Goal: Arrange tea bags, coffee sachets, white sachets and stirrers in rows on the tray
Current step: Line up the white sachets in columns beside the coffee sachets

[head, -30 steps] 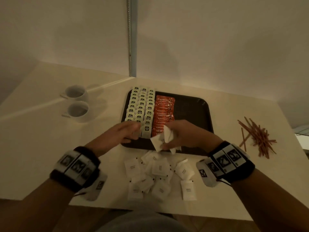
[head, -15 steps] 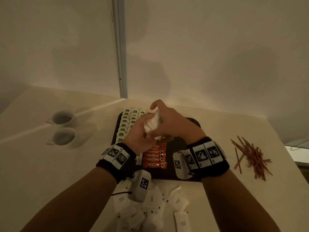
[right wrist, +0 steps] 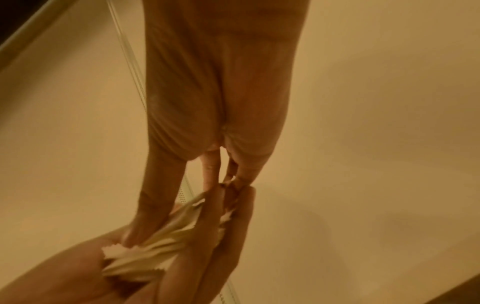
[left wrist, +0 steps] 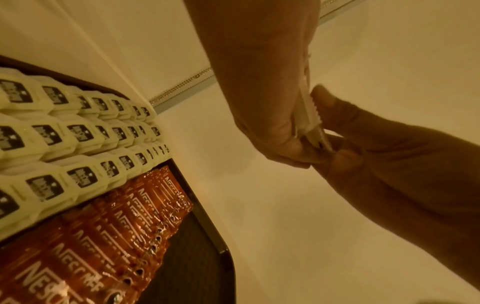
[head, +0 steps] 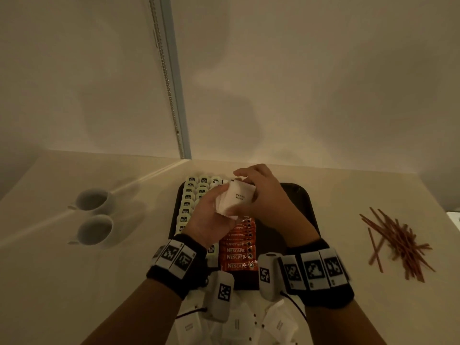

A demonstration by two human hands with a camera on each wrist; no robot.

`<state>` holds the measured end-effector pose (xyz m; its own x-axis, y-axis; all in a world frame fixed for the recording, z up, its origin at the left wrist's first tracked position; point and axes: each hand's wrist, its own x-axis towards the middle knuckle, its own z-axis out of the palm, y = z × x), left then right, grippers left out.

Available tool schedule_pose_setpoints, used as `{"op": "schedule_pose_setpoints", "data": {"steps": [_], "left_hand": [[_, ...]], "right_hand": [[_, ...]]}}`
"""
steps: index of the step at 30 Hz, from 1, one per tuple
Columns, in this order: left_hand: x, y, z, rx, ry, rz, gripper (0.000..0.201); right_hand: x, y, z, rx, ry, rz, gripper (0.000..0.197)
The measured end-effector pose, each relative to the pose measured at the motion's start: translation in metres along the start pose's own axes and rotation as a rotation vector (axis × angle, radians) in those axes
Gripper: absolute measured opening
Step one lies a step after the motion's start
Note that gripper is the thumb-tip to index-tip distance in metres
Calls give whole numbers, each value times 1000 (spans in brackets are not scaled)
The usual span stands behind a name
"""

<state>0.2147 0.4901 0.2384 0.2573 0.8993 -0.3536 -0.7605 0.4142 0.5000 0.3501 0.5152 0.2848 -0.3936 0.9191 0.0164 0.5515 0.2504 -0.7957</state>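
Both hands hold a fanned stack of white sachets [head: 237, 198] in the air above the dark tray [head: 300, 207]. My left hand [head: 220, 204] grips the stack from the left and below, and my right hand [head: 250, 186] pinches it from the right and above. The sachets' serrated edges [left wrist: 311, 117] show between the fingers, and the fanned stack [right wrist: 153, 248] appears again in the right wrist view. On the tray lie three rows of tea bags [head: 190, 199] at the left and one row of orange coffee sachets [head: 240, 253] beside them. Brown stirrers [head: 398, 242] lie in a loose pile on the table to the right.
Two white cups [head: 93, 200] [head: 95, 230] stand on the table left of the tray. Several loose white sachets [head: 278, 324] lie at the table's near edge under my wrists. The tray's right half [left wrist: 192, 273] is bare. A wall stands close behind the table.
Both hands have lifted from the tray's near edge to above its far part. My left hand has joined the right on the sachet stack.
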Motion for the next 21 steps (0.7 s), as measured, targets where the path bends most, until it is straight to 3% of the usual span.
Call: {"op": "schedule_pose_setpoints", "data": {"steps": [8, 13, 16, 19, 21], "left_hand": [[2, -3, -8, 90, -88, -64, 32], [3, -7, -9, 50, -90, -11, 46], [5, -9, -8, 52, -72, 38, 49], [5, -8, -4, 86, -37, 67, 33], [5, -8, -1, 119, -9, 64, 21]], "right_hand": [[-6, 21, -7, -94, -17, -20, 68], [-7, 30, -10, 10, 88, 17, 35], [-8, 33, -12, 237, 130, 103, 23], [-10, 31, -12, 562, 118, 162, 32], [-10, 30, -10, 654, 139, 176, 27]]}}
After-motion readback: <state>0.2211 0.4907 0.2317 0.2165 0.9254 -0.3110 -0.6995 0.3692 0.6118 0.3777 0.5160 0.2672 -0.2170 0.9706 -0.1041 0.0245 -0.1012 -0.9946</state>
